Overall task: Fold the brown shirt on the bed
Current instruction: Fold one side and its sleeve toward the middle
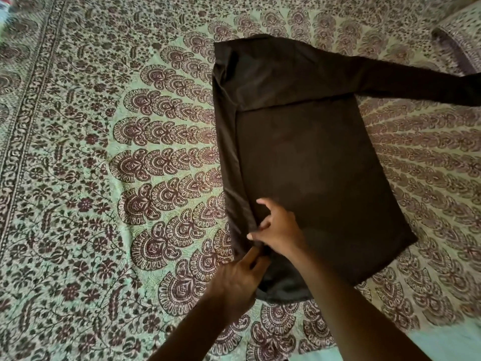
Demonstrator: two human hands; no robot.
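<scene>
The brown shirt (307, 157) lies flat on the bed, right of centre, its body running from far to near. Its left side is folded inward along a long narrow strip, and one long sleeve stretches out to the right edge of the view. My right hand (276, 227) pinches the folded edge near the shirt's lower left corner with curled fingers. My left hand (239, 280) sits just below it, fingers gripping the same edge of cloth at the hem.
The bed is covered by a green sheet (104, 178) printed with dark red paisley and flower patterns, a border band down the left. A pillow (458, 45) in matching cloth lies at the far right corner.
</scene>
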